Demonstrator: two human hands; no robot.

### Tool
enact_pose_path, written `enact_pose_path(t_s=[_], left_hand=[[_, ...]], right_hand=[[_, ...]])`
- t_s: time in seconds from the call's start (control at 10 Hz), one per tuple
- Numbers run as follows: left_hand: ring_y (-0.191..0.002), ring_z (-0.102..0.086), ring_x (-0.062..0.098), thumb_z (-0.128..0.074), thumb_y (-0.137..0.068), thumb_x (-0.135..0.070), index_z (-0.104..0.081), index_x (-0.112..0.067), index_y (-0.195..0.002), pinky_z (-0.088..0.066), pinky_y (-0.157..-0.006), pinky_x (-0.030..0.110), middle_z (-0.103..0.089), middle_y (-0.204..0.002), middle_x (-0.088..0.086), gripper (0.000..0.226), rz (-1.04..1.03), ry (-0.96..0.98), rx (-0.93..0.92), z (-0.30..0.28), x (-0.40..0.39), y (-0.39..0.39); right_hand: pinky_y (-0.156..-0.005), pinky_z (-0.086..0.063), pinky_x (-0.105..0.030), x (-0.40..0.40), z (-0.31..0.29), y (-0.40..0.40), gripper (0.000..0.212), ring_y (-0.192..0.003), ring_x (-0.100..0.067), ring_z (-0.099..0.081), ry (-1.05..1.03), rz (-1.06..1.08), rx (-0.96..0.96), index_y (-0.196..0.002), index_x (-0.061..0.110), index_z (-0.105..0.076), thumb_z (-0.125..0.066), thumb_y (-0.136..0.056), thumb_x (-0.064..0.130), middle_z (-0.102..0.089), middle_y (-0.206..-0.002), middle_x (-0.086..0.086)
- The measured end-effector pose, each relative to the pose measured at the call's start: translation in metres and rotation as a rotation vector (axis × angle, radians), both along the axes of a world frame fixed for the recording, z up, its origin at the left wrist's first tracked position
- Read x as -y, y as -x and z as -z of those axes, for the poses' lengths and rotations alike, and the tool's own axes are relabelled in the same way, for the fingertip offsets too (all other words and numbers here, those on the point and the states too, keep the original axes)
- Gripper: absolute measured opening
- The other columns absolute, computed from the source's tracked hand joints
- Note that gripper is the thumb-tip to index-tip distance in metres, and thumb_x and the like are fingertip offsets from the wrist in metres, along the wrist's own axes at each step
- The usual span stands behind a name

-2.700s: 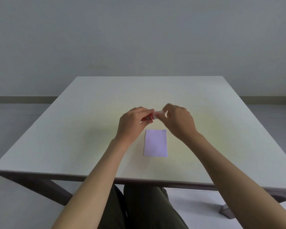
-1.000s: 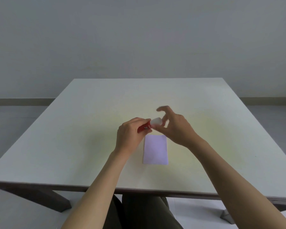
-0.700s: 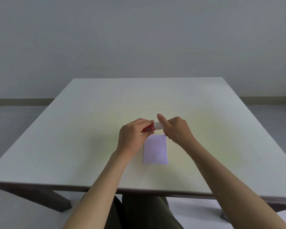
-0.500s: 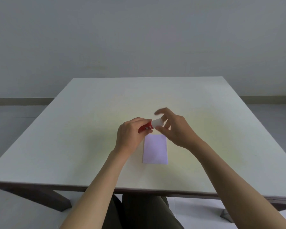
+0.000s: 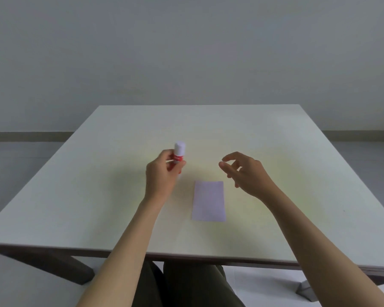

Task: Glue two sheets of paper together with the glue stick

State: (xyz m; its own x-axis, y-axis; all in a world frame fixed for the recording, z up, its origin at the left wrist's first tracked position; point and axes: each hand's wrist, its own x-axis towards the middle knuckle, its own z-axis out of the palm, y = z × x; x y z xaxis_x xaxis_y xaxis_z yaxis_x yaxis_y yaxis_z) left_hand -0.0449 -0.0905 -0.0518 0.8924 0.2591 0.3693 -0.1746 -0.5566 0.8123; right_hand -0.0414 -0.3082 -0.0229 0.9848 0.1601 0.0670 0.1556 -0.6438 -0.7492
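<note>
A small pale lilac sheet of paper (image 5: 208, 200) lies flat on the white table (image 5: 98, 196), near the front middle. My left hand (image 5: 161, 176) holds a red glue stick (image 5: 178, 155) upright, its white cap on top, to the left of and beyond the paper. My right hand (image 5: 247, 171) hovers above the table just right of the paper's far edge, fingers loosely curled and apart, nothing in them. Only one sheet outline is visible; I cannot tell whether a second lies under it.
The table's front edge (image 5: 186, 254) runs just above my lap. A plain grey wall (image 5: 186, 52) stands behind the far edge. A dark table leg (image 5: 60, 267) shows at the lower left.
Both hands were together on the glue stick above the paper, the right at its white cap. Now they are apart: the left carried the stick left and upright, the right let go and drew right.
</note>
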Motion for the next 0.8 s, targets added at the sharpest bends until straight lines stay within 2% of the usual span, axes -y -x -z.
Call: enact_pose_path(t_s=[0.1,0.2,0.3,0.4,0.5,0.7,0.8], left_hand=[[-0.061,-0.065,-0.003,-0.07,-0.08,-0.013,-0.059,-0.012,-0.088,-0.043,-0.06,0.005,-0.067,-0.076,-0.005,0.014,-0.101,0.068,-0.041,0.005,-0.017,-0.01],[-0.074,-0.068,0.013,-0.07,-0.079,-0.013,-0.058,-0.01,-0.089,-0.046,-0.066,0.02,-0.068,-0.082,-0.004,0.016,-0.141,0.076,-0.082,0.012,-0.025,-0.014],[-0.077,-0.069,0.023,-0.071,-0.079,-0.013,-0.056,-0.01,-0.087,-0.046,-0.07,0.027,-0.069,-0.084,-0.002,0.017,-0.151,0.068,-0.092,0.017,-0.028,-0.016],[-0.078,-0.07,0.024,-0.071,-0.079,-0.013,-0.056,-0.01,-0.087,-0.05,-0.073,0.031,-0.07,-0.084,0.0,0.017,-0.147,0.064,-0.093,0.019,-0.029,-0.016],[-0.081,-0.07,0.023,-0.071,-0.078,-0.013,-0.057,-0.01,-0.088,-0.051,-0.076,0.032,-0.071,-0.086,0.001,0.018,-0.145,0.067,-0.091,0.021,-0.029,-0.015],[-0.084,-0.07,0.023,-0.074,-0.075,-0.015,-0.055,-0.014,-0.085,-0.047,-0.072,0.027,-0.07,-0.082,-0.003,0.021,-0.124,0.067,-0.124,0.025,-0.032,-0.015],[-0.106,-0.064,0.02,-0.079,-0.072,-0.027,-0.056,-0.014,-0.107,-0.046,-0.083,0.027,-0.07,-0.107,0.002,0.044,-0.097,0.068,-0.18,0.025,-0.035,-0.012]], right_hand=[[-0.052,-0.044,-0.024,0.006,0.006,0.001,0.025,-0.05,-0.01,-0.056,0.002,0.011,-0.017,-0.101,0.019,-0.064,-0.054,-0.091,0.04,-0.068,-0.074,-0.001],[-0.045,-0.042,-0.016,0.01,0.013,0.003,0.02,-0.046,-0.013,-0.055,0.014,0.012,-0.039,-0.097,0.017,-0.065,-0.053,-0.093,0.033,-0.068,-0.073,-0.002],[-0.041,-0.04,-0.012,0.01,0.015,0.004,0.017,-0.046,-0.014,-0.054,0.014,0.018,-0.052,-0.095,0.017,-0.064,-0.053,-0.093,0.029,-0.068,-0.072,-0.002],[-0.05,-0.043,-0.023,0.008,0.014,0.004,0.017,-0.049,-0.013,-0.055,0.01,0.021,-0.052,-0.094,0.017,-0.065,-0.053,-0.094,0.029,-0.068,-0.073,-0.002],[-0.051,-0.043,-0.025,0.007,0.014,0.004,0.016,-0.049,-0.013,-0.054,0.014,0.024,-0.048,-0.093,0.017,-0.065,-0.053,-0.094,0.028,-0.068,-0.072,-0.002],[-0.053,-0.043,-0.025,0.006,0.016,0.006,0.019,-0.051,-0.011,-0.055,0.04,0.016,-0.068,-0.094,0.015,-0.066,-0.053,-0.094,0.028,-0.067,-0.071,0.001],[-0.064,-0.047,-0.028,0.007,0.014,0.005,0.023,-0.065,-0.018,-0.062,0.093,0.034,-0.076,-0.102,0.013,-0.067,-0.051,-0.094,0.027,-0.069,-0.082,-0.002]])
